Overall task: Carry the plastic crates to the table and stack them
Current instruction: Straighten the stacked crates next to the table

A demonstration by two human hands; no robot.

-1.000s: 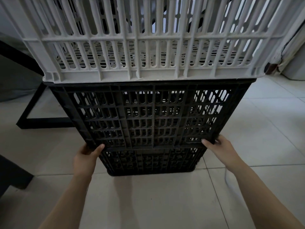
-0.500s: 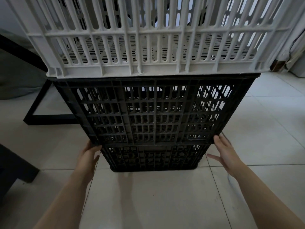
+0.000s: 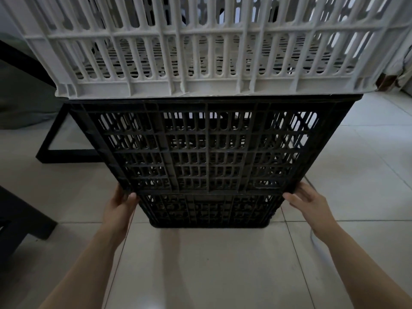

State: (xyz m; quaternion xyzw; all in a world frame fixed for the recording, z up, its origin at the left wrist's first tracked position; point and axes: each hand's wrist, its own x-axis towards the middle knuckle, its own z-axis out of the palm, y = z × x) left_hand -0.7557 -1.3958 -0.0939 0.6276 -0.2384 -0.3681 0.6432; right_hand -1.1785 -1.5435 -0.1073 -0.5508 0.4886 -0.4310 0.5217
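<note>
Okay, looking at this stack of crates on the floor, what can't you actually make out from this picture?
All from the head view:
- White crate: its top is cut off by the upper edge.
- Lowest black crate: mostly hidden behind the upper black crate.
- Left hand and right hand: fingertips go behind the crate's corners, so the grip is unclear.
- Crate contents: too dark to tell.
- Black frame: cut off behind the crates.

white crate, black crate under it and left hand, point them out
white crate [image 3: 200, 88], head view, bottom rim
black crate [image 3: 207, 152], head view, front wall
left hand [image 3: 119, 211], head view, back of hand
</note>
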